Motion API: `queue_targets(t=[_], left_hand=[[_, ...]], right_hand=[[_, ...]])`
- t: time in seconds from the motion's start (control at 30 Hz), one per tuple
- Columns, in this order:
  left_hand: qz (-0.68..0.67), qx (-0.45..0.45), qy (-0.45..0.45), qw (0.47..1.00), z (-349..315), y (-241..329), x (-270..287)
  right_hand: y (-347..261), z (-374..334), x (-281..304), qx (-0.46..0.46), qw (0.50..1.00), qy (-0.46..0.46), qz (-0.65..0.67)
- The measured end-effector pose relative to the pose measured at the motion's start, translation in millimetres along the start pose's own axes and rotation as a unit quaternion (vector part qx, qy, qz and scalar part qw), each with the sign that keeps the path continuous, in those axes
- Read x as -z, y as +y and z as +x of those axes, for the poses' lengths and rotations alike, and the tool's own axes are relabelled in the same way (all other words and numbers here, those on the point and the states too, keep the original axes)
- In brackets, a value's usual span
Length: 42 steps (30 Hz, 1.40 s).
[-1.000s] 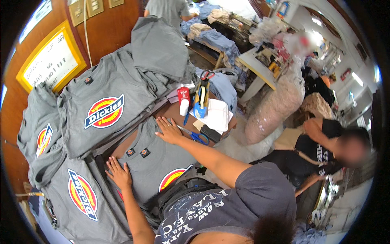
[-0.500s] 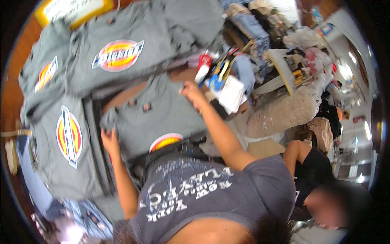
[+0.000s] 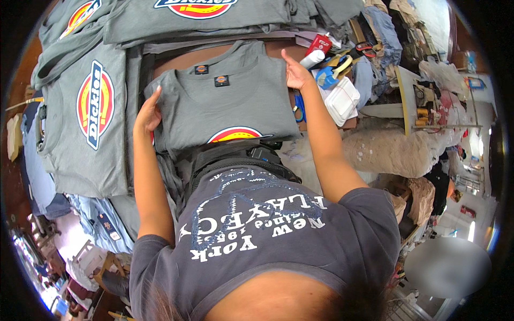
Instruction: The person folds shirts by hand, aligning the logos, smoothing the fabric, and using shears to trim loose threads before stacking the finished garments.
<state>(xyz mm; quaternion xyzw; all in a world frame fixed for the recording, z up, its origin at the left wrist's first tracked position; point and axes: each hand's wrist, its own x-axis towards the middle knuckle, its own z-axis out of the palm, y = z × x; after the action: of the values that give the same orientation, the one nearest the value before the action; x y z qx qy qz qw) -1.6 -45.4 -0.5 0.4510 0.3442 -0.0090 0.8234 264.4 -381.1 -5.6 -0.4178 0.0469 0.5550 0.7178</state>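
A grey T-shirt (image 3: 230, 107), folded to a rough rectangle, lies in front of me with its neckline away from me. Two small dark neck labels and the top of a red and yellow print show on it. My left hand (image 3: 148, 115) is at the shirt's left edge, fingers stretched out along the side. At the upper right corner, my right hand (image 3: 297, 74) touches the edge with its fingers extended. Some fingertips are hidden by the cloth.
Stacks of folded grey T-shirts (image 3: 69, 123) with printed emblems stand left and behind. To the right lie a white bottle (image 3: 312, 59), a red packet (image 3: 319, 44), blue-handled scissors (image 3: 299, 107) and a white foam box (image 3: 341, 101). Farther right is a large wrapped bundle (image 3: 380, 152).
The view has turned, so the table sits higher in the picture. The shirt lies squarer, and my hands have shifted along its two sides. My right fingers are straighter than before.
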Motion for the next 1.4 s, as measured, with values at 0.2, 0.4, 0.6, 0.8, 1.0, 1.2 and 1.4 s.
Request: queue_targets(t=[0.2, 0.4, 0.6, 0.8, 1.0, 1.2, 1.4], left_hand=[[-0.278, 0.021, -0.284, 0.917, 30.6, 27.3, 10.4], [-0.238, -0.023, -0.183, 0.954, 6.0, 34.8, -15.4], [0.027, -0.220, -0.023, 0.975, -73.2, -10.2, -103.4], [0.167, -0.337, -0.203, 0.904, -116.1, -51.9, -152.2], [0.182, -0.369, -0.209, 0.887, -134.3, -64.0, -170.7], [0.198, -0.379, -0.166, 0.889, -149.4, -72.7, -178.8], [0.199, -0.394, -0.132, 0.888, -164.3, -73.7, -190.8]], right_hand=[[-2.1, 22.2, -1.3, -0.014, 0.989, -0.086, 0.121], [-2.5, 0.4, -18.0, 0.076, 0.996, 0.004, 0.047], [65.8, -53.9, -111.0, 0.289, 0.912, 0.078, -0.279], [128.6, -94.5, -176.1, 0.388, 0.823, -0.025, -0.415], [147.3, -103.0, -191.0, 0.462, 0.809, -0.045, -0.361], [161.1, -116.0, -156.9, 0.304, 0.858, -0.153, -0.384], [170.7, -111.7, -135.8, 0.333, 0.841, -0.165, -0.393]])
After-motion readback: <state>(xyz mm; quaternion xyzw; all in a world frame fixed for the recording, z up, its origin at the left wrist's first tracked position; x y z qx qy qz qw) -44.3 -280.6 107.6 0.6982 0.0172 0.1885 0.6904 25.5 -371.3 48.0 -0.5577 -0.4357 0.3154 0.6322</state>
